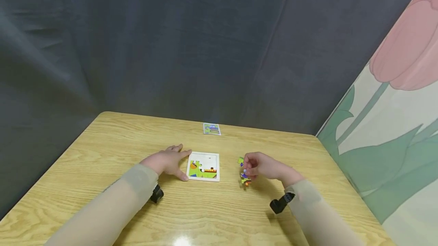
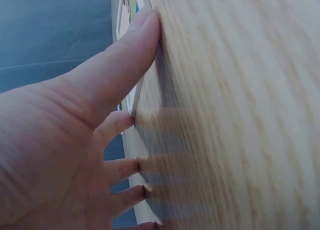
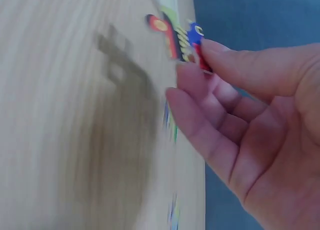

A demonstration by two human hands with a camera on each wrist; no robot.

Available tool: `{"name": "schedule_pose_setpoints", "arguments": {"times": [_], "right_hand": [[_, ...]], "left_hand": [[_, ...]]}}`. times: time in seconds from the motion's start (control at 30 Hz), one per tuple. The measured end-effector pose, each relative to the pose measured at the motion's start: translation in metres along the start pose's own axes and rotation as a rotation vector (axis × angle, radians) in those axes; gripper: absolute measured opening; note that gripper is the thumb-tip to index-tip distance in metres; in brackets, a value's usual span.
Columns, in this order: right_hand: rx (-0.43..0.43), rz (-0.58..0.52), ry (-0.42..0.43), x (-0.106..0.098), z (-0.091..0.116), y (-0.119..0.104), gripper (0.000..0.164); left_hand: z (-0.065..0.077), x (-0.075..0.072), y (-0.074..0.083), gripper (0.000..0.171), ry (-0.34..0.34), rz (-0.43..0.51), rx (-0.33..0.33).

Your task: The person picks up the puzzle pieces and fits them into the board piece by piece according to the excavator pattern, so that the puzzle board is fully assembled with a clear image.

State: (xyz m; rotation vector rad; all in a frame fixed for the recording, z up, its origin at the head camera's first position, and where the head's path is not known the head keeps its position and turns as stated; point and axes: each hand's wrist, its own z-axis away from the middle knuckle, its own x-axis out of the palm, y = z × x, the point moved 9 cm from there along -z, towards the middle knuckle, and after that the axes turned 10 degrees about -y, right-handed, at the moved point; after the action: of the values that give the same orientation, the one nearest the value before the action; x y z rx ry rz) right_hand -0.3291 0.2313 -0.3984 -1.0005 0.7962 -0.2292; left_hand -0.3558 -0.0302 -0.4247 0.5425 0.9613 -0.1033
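Note:
A square puzzle board with a white frame [image 1: 203, 180] lies on the table, its lower part filled with green and orange picture pieces. My left hand [image 1: 167, 161] rests at the board's left edge with fingers spread; thumb and forefinger touch the frame. To the right of the board, my right hand [image 1: 261, 166] pinches a colourful jigsaw piece [image 3: 171, 37] between thumb and fingertips, held above the table. Its shadow falls on the wood below. Another green and blue piece [image 1: 240, 160] lies just beyond the right fingers, partly hidden by them.
A small printed picture card [image 1: 211, 129] lies near the table's far edge, behind the board. The wooden table [image 1: 219, 215] ends at a dark curtain [image 1: 191, 48]. A wall with a painted tulip [image 1: 403, 44] stands at the right.

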Motion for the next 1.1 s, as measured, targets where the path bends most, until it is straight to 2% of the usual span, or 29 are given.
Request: {"name": "schedule_pose_setpoints", "arguments": {"times": [0.27, 0.5, 0.73, 1.1], "right_hand": [[-0.069, -0.025, 0.082, 0.015, -0.066, -0.036, 0.005], [0.016, -0.054, 0.171, 0.022, -0.104, -0.03, 0.008], [0.067, -0.066, 0.193, 0.024, -0.116, -0.024, 0.01], [0.087, 0.009, 0.165, 0.03, -0.117, -0.028, 0.009]], "left_hand": [[-0.004, 0.002, 0.0, 0.102, 0.012, -0.002, 0.014], [-0.004, 0.0, 0.001, 0.102, 0.007, -0.005, -0.01], [-0.004, 0.001, 0.003, 0.101, 0.003, -0.017, -0.008], [-0.006, 0.002, 0.003, 0.1, -0.012, -0.031, -0.022]]}}
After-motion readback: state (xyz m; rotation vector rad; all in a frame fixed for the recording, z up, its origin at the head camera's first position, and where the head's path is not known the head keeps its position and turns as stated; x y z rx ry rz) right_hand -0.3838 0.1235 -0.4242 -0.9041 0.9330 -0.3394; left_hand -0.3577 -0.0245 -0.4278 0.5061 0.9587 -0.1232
